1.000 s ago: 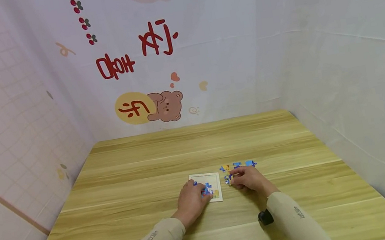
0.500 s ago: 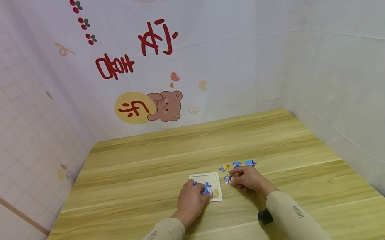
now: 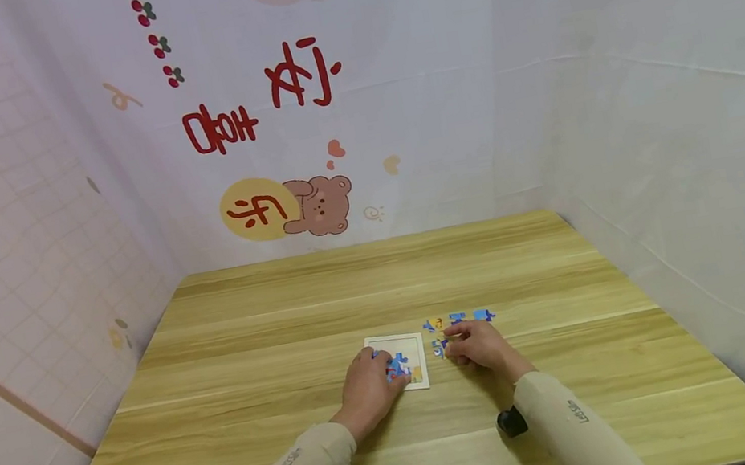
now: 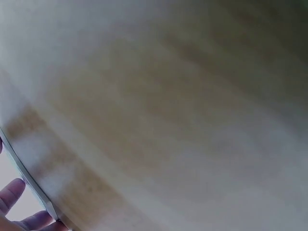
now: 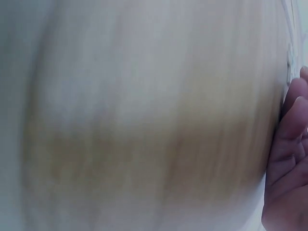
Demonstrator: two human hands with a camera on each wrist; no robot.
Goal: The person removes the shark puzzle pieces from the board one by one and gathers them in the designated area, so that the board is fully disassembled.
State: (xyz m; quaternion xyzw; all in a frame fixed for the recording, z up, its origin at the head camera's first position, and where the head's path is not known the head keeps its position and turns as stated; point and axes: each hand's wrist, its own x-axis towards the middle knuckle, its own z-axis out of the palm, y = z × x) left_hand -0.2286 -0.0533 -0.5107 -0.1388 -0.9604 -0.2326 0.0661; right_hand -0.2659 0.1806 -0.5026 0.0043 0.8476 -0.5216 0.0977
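Note:
A square white puzzle tray [image 3: 417, 355] lies flat on the table, with blue puzzle pieces [image 3: 399, 366] and a yellowish patch inside it. My left hand [image 3: 369, 383] grips the tray at its left side, thumb over the pieces and covering part of them. In the left wrist view its fingers [image 4: 13, 192] lie along the tray's edge [image 4: 33, 185]. Right of the tray, my right hand [image 3: 482, 347] pinches a blue and yellow puzzle piece [image 3: 440, 348] between thumb and index finger, on the table. The right wrist view shows fingers [image 5: 294, 118] low by the tabletop.
Loose puzzle pieces lie beyond my right hand: a blue and orange piece [image 3: 434, 325], a blue piece [image 3: 457, 317] and another blue piece [image 3: 484, 315]. The wooden table [image 3: 270, 322] meets fabric-covered walls [image 3: 429, 126] at the back and sides.
Both hands keep nearly the same places. The right fingers shift only slightly at the piece, and the head view drifts a little.

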